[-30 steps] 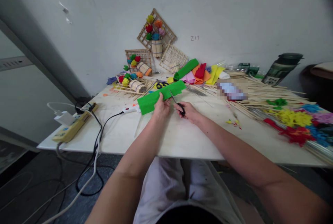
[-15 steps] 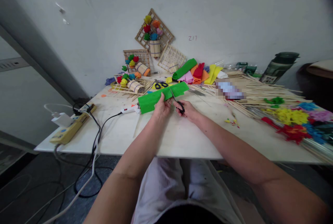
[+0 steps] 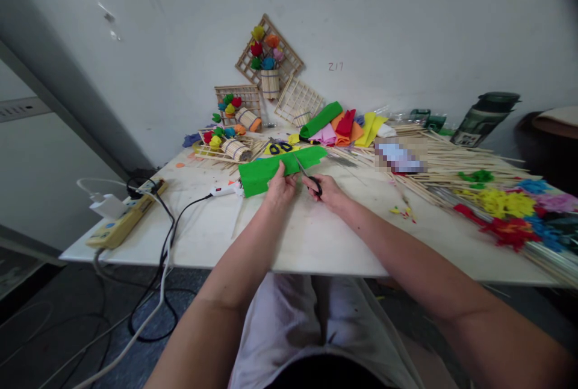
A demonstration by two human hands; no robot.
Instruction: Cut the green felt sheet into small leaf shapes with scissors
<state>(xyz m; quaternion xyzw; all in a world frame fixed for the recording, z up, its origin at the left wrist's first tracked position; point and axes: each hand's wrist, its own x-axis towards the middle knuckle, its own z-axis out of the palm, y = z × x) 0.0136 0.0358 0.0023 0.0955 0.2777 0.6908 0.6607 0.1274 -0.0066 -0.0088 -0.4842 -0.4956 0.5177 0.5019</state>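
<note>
A folded strip of bright green crepe paper [image 3: 262,176] is held above the table by my left hand [image 3: 282,186], thumb on top and fingers underneath. My right hand [image 3: 329,192] grips black-handled scissors [image 3: 313,183]. Their blades meet the paper just right of my left thumb, and the right part of the strip droops past them. Beyond the paper lies a second pair of scissors [image 3: 280,147] with dark handles, on yellow paper. A white glue gun [image 3: 226,190] rests at the strip's left end, its tip hidden behind the paper.
Bamboo lattices with paper flowers [image 3: 266,52] lean on the wall. Folded coloured paper [image 3: 345,127], thin sticks [image 3: 451,157] and paper blossoms [image 3: 508,202] cover the right side. A dark bottle [image 3: 487,118] stands behind. A power strip [image 3: 124,220] with cables sits left.
The scissors and my right hand have shifted very slightly to the right. The strip's right end sags a little lower. My left hand keeps its hold.
</note>
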